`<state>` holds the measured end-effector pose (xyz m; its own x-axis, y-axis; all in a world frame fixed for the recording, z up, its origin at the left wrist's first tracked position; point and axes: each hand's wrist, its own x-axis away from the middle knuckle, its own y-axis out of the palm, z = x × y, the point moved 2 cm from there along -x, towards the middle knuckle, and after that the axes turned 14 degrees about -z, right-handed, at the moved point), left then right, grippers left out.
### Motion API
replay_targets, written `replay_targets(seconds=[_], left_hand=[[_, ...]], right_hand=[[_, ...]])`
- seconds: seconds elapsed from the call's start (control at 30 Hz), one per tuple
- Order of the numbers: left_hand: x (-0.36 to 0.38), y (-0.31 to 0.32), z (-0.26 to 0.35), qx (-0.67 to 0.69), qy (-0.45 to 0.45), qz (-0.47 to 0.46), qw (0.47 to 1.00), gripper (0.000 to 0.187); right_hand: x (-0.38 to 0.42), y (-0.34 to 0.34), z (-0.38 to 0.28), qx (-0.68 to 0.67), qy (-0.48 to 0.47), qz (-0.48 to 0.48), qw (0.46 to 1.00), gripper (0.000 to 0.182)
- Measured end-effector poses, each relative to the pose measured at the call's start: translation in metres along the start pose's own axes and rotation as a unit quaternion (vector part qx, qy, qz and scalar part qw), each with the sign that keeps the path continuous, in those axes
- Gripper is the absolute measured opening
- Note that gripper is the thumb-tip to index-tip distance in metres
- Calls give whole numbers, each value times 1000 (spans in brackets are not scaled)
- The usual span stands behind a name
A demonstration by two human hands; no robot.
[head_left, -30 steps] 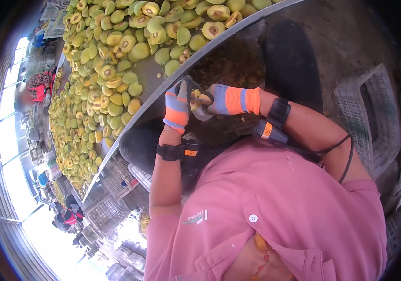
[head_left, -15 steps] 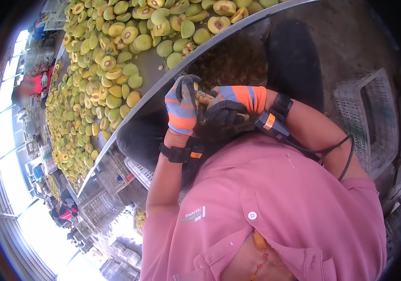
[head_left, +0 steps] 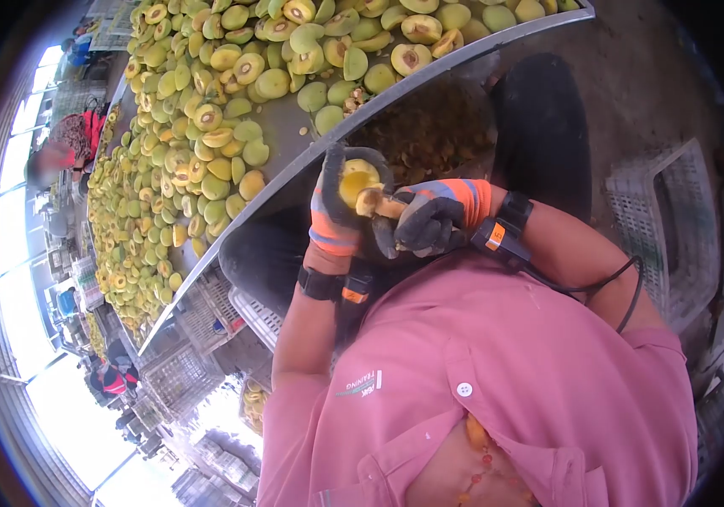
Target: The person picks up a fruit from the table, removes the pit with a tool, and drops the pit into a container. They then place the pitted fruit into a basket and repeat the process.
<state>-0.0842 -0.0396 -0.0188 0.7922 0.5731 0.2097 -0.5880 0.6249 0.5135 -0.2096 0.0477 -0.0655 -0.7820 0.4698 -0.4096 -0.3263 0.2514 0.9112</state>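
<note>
My left hand [head_left: 336, 193], in a grey, orange and blue glove, is closed around a halved yellow-green fruit [head_left: 360, 176], which looks like a peach. Its yellow cut side with a rounded hollow faces up. My right hand [head_left: 434, 221], gloved the same way, grips a short tan, wooden-looking tool [head_left: 390, 207]. The tool's end touches the lower edge of the fruit or lies just over it; a pale brown lump there hides its tip. Both hands are above my lap, beside the table's metal rim [head_left: 294, 162].
Many halved fruits [head_left: 210, 160], some with pits, cover the metal table ahead and left. White plastic crates stand right [head_left: 670, 228] and left [head_left: 180, 372]. Brown scraps [head_left: 429, 122] lie below the rim. A person in red [head_left: 70, 148] is at the far left. A cable [head_left: 635, 291] hangs by my right arm.
My left hand has turned, so the fruit's yellow cut side now shows. Both hands sit slightly lower and farther right in view, and the tool is more visible.
</note>
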Motion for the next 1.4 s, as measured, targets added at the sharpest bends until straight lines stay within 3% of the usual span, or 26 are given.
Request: replay_targets(seconds=[0.03, 0.1, 0.13, 0.2, 0.23, 0.27, 0.33, 0.43, 0.53, 0.57, 0.63, 0.7, 0.77, 0.87, 1.0, 1.1, 1.2, 1.3, 1.4], left_hand=[[1, -11, -8, 10, 16, 7, 1000, 37], [12, -26, -6, -202, 92, 57, 973, 30], [24, -28, 6, -337, 122, 90, 929, 27], [51, -32, 37, -534, 135, 200, 810, 21], [67, -35, 56, -595, 118, 261, 751, 20], [86, -45, 73, -579, 78, 329, 742, 20], [121, -81, 93, -636, -24, 427, 642, 23], [151, -89, 110, -715, -286, 433, 469, 29], [144, -99, 118, -734, -174, 433, 493, 34], [128, -99, 124, -728, -119, 415, 533, 38], [89, -129, 135, -624, -66, 370, 685, 42], [32, -140, 144, -629, -109, 380, 670, 53], [-19, -160, 143, -714, -82, 365, 592, 67], [-67, -187, 139, -753, -190, 361, 517, 75], [-84, -191, 124, -777, -187, 373, 472, 69], [-78, -154, 122, -730, -219, 280, 584, 61], [-76, -154, 78, -739, -164, 164, 632, 52], [-61, -122, 64, -732, 72, 188, 651, 37], [-48, -131, 67, -488, 80, 159, 855, 36]], right_hand=[[-1, 3, -2, 40, -1, 28, 999, 21], [7, -24, -4, 193, -50, 127, 972, 19], [6, -34, -9, 338, -70, 180, 921, 19], [5, -53, -19, 599, -54, 340, 723, 22], [6, -54, -21, 468, -27, 455, 757, 23], [7, -53, -19, 321, 3, 556, 767, 24], [4, -47, -21, 296, -20, 546, 784, 29], [2, -50, -19, 289, -50, 538, 790, 31], [-4, -55, -21, 310, -35, 547, 777, 31], [-7, -54, -18, 315, -32, 547, 775, 30], [-11, -56, -14, 314, -22, 530, 787, 29], [-9, -63, -14, 301, -16, 502, 811, 28], [-6, -60, -16, 290, -28, 507, 811, 28], [-3, -44, -22, 295, -50, 520, 800, 25], [-2, -34, -25, 299, -39, 527, 795, 24], [-14, -13, -23, 311, -24, 498, 809, 25], [-16, -16, -21, 333, -18, 489, 806, 24], [-6, -47, -20, 368, -63, 518, 770, 21], [-8, -50, -26, 461, -114, 525, 706, 20]])
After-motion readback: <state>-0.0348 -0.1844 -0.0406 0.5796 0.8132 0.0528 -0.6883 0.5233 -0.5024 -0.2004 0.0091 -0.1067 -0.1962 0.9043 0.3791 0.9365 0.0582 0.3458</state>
